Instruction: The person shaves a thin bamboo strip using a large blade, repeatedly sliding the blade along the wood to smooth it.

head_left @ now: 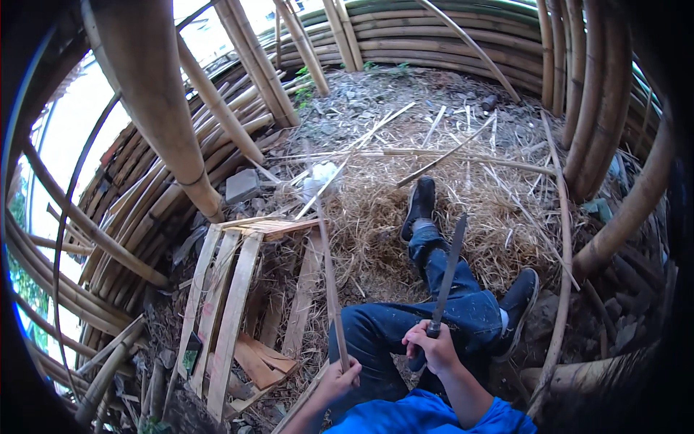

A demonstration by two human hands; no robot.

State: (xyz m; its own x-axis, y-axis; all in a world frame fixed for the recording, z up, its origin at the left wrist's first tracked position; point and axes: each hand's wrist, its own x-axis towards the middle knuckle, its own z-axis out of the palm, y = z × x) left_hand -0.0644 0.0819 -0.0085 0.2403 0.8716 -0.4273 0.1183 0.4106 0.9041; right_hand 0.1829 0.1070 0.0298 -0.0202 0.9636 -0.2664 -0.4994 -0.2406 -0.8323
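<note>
Bamboo strip (329,275), thin and long, gripped at its lower end in the closed left hand (340,377); long axis near upright, far end pointing away over the straw (376,217). Long knife (447,278), handle clenched in the right hand (431,347), blade pointing up and away, just right of the strip. Wooden pallet (231,304) left of the left hand.

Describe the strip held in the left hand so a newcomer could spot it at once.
Start at the wooden pallet on the ground at left. Along its right edge, a thin bamboo strip rises from the left hand. Unlike the strips scattered on the ground, it stands nearly upright.
</note>
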